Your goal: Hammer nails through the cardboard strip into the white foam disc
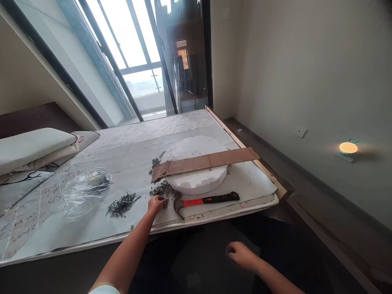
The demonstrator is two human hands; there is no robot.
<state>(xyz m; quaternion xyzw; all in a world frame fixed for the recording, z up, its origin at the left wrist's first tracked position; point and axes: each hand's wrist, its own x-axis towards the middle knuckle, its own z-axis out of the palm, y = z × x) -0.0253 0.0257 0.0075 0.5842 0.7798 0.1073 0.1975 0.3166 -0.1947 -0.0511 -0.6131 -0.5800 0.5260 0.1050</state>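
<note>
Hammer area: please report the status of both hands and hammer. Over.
Left hand down by grey rubble, grip unclear. Right hand apart, nothing visible in it. Hammer untouched, beside white disc; brown board lies across disc.

The left arm (131, 250) is ringed at the bottom edge of view by the rounded hem of a whitish sleeve (104, 290); the left hand (156, 203) is left bare, as are the right hand (241, 254) and right forearm (274, 277).

The brown board (205, 162) hides a strip of the white disc (196, 145).
</note>
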